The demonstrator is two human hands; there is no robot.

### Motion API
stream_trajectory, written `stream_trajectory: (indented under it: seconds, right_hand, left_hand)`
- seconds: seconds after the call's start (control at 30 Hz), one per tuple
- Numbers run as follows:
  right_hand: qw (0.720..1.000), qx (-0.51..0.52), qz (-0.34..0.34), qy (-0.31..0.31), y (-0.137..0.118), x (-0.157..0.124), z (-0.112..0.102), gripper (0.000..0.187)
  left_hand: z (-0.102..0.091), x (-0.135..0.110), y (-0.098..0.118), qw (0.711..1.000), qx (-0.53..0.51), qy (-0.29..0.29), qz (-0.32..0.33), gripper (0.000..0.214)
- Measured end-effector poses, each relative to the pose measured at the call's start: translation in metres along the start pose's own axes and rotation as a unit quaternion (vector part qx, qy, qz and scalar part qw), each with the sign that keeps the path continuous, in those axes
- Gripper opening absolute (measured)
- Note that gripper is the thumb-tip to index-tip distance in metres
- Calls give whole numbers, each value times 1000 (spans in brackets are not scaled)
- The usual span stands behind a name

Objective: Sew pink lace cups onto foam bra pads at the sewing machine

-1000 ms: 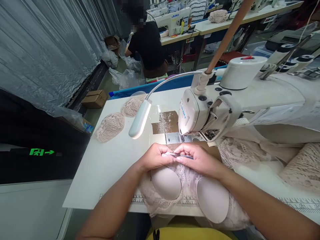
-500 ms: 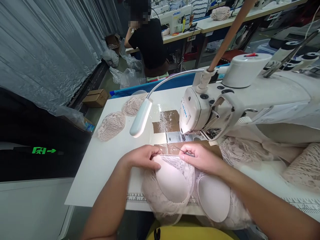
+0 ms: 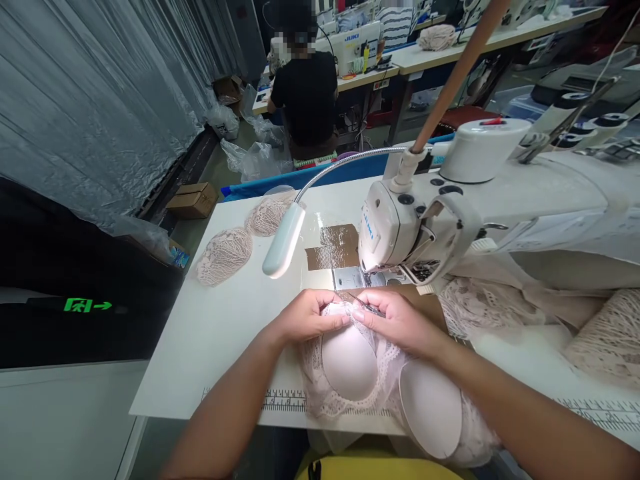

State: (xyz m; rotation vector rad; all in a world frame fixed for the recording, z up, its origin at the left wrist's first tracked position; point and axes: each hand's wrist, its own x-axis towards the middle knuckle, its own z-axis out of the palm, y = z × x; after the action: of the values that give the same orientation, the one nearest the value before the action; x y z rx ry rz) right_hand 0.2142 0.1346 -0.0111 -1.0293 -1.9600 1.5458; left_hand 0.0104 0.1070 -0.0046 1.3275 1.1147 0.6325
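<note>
A pale pink lace bra with smooth moulded cups lies at the table's front edge. Its second cup hangs over that edge, to the right. My left hand pinches the upper lace edge of the near cup between thumb and fingers. Right beside it, my right hand is closed on the same edge. A thin pointed metal tool, perhaps thread snips, also sits in the right hand, mostly covered by the fingers. Both hands are just in front of the sewing machine's needle area.
Two loose lace cups lie at the table's left. A lamp on a bendable neck hangs over the middle. More lace pieces are heaped under the machine arm. A ruler strip runs along the front edge. A seated person is beyond.
My left hand has moved right along the lace edge, close to my right hand. The bra's near cup has shifted slightly right and turned. The right hand still holds the tool.
</note>
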Motion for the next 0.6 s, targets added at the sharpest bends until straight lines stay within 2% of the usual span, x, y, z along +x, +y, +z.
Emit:
stream_trajectory:
  seconds: [0.13,0.2,0.27,0.37,0.43,0.53,0.6]
  right_hand:
    - [998,50,8,-45,3,-1,1,26]
    - [996,51,6,-66,3,-1,1,27]
    - [997,39,3,-62,2,-1,1,25]
    - [999,29,-8,-21,2,-1,-1,20]
    - [999,54,-3,-4,4,-1,-2,25]
    - [993,113,15,-12,8,-2,-6,32]
    - [994,106,16,-19,9,-3,-8,32]
  left_hand:
    - [-6,-1,9,998,33,49,5,30]
    - [-10,-3,13,998,47,50,6,29]
    - [-11,-3,14,998,45,41,3,27]
    - [-8,-3,10,1000,11,21,-12,28]
    - [-5,-2,7,1000,-15,12,-23,29]
    - [-1,-1,4,998,-46,20,-41,30]
    - [1,-1,4,996,-61,35,-47,31]
